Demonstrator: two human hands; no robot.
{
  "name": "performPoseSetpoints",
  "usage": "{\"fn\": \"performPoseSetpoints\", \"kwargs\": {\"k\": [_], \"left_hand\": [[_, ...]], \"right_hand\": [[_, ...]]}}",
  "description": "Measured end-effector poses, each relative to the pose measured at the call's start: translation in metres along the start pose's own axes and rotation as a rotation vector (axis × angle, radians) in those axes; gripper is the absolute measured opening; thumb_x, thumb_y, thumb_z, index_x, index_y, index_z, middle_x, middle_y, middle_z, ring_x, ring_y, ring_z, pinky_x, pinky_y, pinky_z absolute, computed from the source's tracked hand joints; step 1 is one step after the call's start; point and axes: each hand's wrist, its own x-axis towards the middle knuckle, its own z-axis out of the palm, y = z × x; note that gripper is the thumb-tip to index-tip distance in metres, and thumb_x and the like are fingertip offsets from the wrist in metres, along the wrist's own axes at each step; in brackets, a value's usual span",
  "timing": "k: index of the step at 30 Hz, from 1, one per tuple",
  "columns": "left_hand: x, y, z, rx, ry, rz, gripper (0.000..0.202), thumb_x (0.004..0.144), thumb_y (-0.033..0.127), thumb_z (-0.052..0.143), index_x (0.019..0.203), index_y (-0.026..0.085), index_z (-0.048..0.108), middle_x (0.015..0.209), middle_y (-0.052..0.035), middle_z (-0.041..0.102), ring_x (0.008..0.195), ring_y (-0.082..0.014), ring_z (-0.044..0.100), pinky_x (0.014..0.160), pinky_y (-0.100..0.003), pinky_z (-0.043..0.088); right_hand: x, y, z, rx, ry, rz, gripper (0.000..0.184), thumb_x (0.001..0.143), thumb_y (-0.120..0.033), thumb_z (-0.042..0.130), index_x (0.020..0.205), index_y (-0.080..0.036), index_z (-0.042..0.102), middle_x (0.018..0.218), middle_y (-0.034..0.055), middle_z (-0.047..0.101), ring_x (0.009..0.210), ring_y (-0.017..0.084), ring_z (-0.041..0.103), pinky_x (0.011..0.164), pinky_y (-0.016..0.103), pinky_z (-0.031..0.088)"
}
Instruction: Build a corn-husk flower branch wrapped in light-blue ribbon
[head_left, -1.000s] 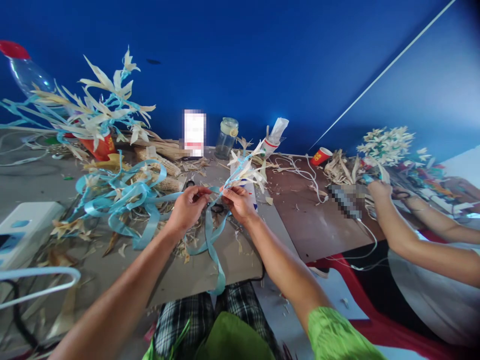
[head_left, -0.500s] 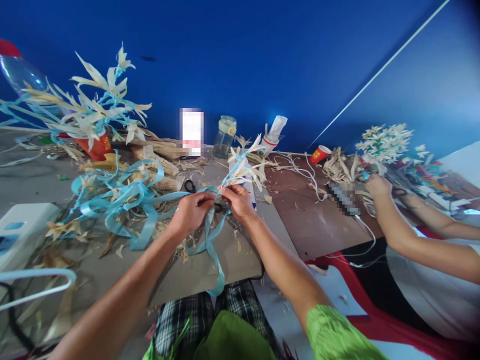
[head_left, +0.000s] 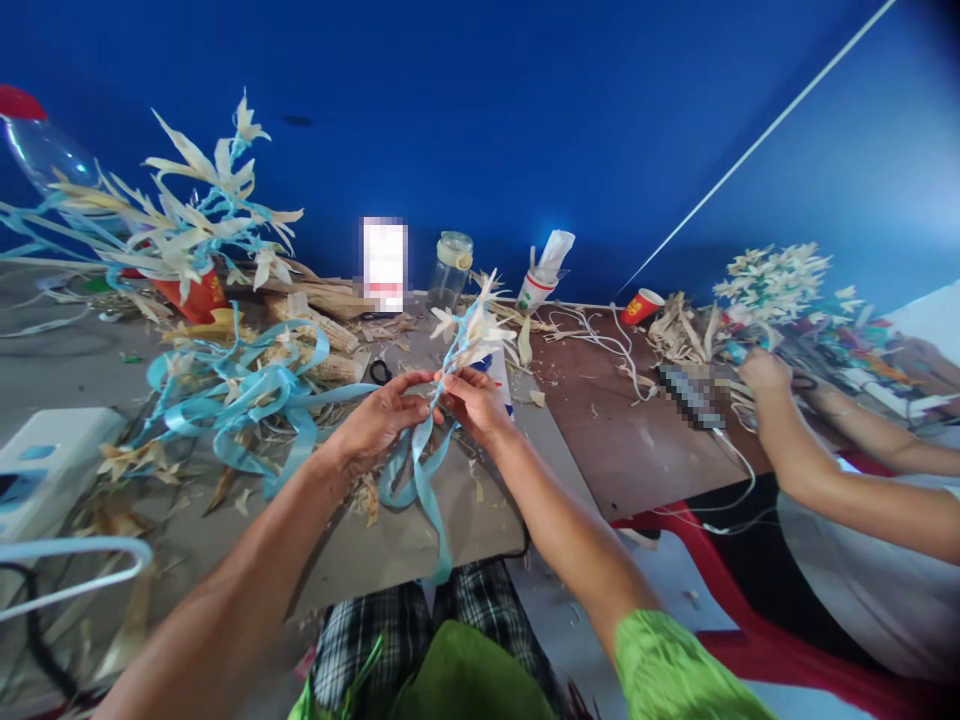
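Both my hands meet over the middle of the table, pinching one stem. My right hand [head_left: 477, 402] closes on the wrapped stem of a corn-husk flower spray [head_left: 474, 335], whose pale petals stand above the fingers. My left hand [head_left: 386, 415] has its fingertips pressed to the same stem, around the light blue ribbon [head_left: 424, 485]. Loose ends of that ribbon hang in loops over the table edge. To the left lies a tangled heap of blue ribbon [head_left: 277, 400], with a strand running towards my left hand.
A red cup [head_left: 196, 298] holds a larger husk bouquet at the left. Corn cobs [head_left: 319, 330], a clear bottle [head_left: 451, 268] and a tilted paper cup [head_left: 537, 288] line the back. A white box [head_left: 56, 465] sits left. Rightwards, another person's hands [head_left: 766, 378] work near a phone [head_left: 690, 400].
The flower spray has turned more upright and shifted slightly left. My left hand has rolled, its fingers now reaching up to the stem beside my right hand.
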Motion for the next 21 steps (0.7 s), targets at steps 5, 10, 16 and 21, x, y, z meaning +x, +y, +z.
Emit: {"fn": "performPoseSetpoints", "kwargs": {"k": [5,10,16,21], "left_hand": [[0.003,0.001,0.001,-0.068,0.143,0.138,0.048,0.066,0.024,0.075,0.109,0.016,0.056,0.076,-0.0019,0.067,0.07,-0.0128,0.063,0.068,-0.024,0.047],[0.005,0.003,-0.001,-0.09,0.368,0.255,0.043,0.062,0.023,0.075,0.102,0.015,0.059,0.075,-0.0009,0.068,0.064,-0.0096,0.06,0.062,-0.02,0.044],[0.008,-0.001,-0.005,-0.046,0.487,0.377,0.039,0.064,0.024,0.071,0.1,0.015,0.059,0.075,-0.0013,0.068,0.069,-0.0127,0.063,0.067,-0.024,0.047],[0.009,-0.007,-0.003,0.141,0.563,0.433,0.037,0.068,0.025,0.067,0.103,0.016,0.059,0.084,-0.0036,0.069,0.081,-0.0159,0.064,0.074,-0.027,0.047]], "right_hand": [[-0.003,-0.006,0.0,0.104,-0.136,0.019,0.034,0.065,-0.046,0.074,0.084,-0.018,0.07,0.071,-0.0003,0.056,0.058,0.009,0.048,0.058,0.025,0.041],[-0.006,-0.004,-0.001,-0.003,-0.135,0.061,0.045,0.069,-0.053,0.068,0.098,-0.018,0.068,0.077,0.0007,0.057,0.06,0.009,0.048,0.054,0.022,0.038],[-0.015,0.008,0.018,-0.306,-0.138,0.059,0.043,0.066,-0.05,0.071,0.095,-0.019,0.065,0.07,-0.0016,0.056,0.054,0.008,0.042,0.048,0.022,0.032],[-0.013,0.014,0.027,-0.329,-0.067,0.102,0.038,0.062,-0.044,0.074,0.086,-0.018,0.062,0.063,-0.0039,0.055,0.048,0.008,0.039,0.045,0.022,0.029]]}}
